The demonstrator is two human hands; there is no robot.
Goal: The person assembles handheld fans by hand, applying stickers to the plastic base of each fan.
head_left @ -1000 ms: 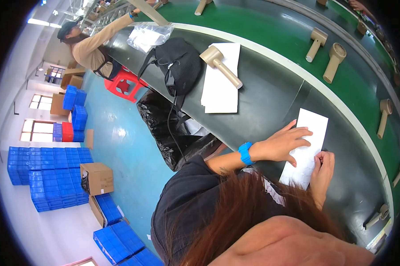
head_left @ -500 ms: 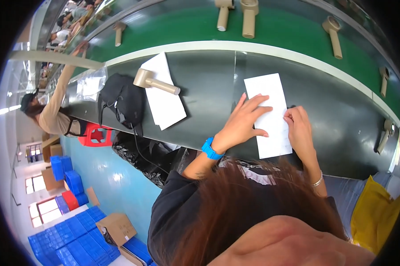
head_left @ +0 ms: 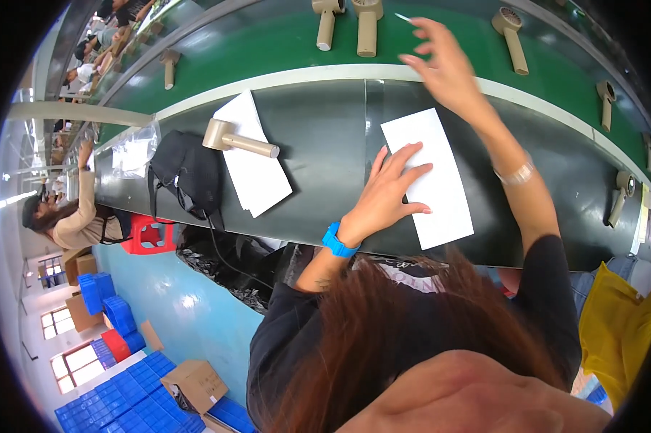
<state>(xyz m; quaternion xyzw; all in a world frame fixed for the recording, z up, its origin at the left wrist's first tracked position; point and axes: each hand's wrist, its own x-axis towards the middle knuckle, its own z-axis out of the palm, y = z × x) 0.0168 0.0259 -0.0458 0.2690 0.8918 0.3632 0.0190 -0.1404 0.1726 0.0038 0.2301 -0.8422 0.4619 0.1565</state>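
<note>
My left hand, with a blue watch on its wrist, lies spread on a white paper sheet on the dark table. My right hand is raised over the green conveyor belt, slightly blurred. At its index fingertip is a small thin white piece; its exact kind is too small to make out. Close to that hand on the belt lies a beige handheld fan, with another fan beside it. To my left, a beige handheld fan rests on a stack of white sheets.
A black backpack and a clear plastic bag occupy the table's left. More fans lie rightward, including one fan on the belt and another on the table. A co-worker reaches toward the belt, near a red stool.
My right hand has left the sheet's right edge and moved up and away over the belt. My left hand stays on the sheet. Fans on the belt appear farther left.
</note>
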